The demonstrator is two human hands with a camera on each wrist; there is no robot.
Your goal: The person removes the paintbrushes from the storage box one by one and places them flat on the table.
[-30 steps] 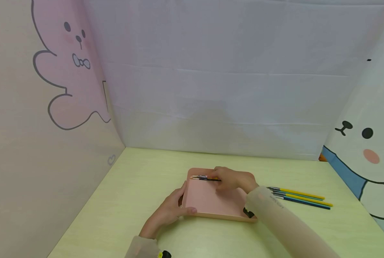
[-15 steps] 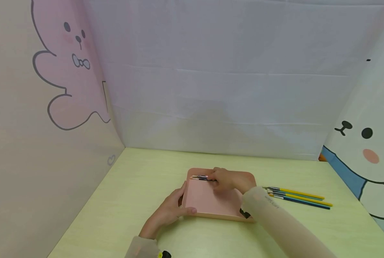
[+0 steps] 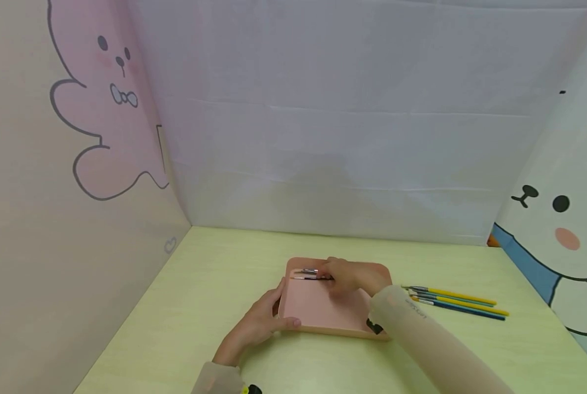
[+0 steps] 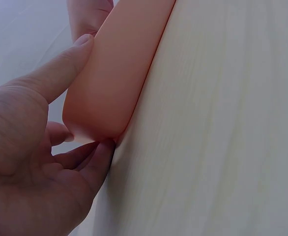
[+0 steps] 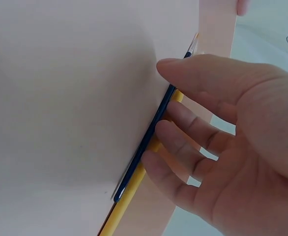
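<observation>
A shallow pink tray [image 3: 318, 309] lies on the table, its near left corner gripped by my left hand [image 3: 261, 323]. That thumb presses the wall in the left wrist view [image 4: 119, 54] while the fingers curl at the corner's underside. Over the far part of the tray is my right hand [image 3: 344, 276]. In the right wrist view its fingertips touch a dark blue paintbrush [image 5: 143, 145] lying on the tray floor, and the thumb reaches over the brush near its ferrule. A yellow-handled paintbrush [image 5: 122, 202] lies alongside, partly hidden by the fingers.
Several more paintbrushes, among them a yellow one [image 3: 470, 305] and a dark blue one [image 3: 475, 311], lie on the pale table [image 3: 224, 262] right of the tray. A white cloth backdrop [image 3: 323, 164] stands behind, with printed side panels left and right.
My right hand has shifted slightly left along the brushes. The dark blue brush has slid a little toward me, away from those beside the far wall. My left hand stays put.
</observation>
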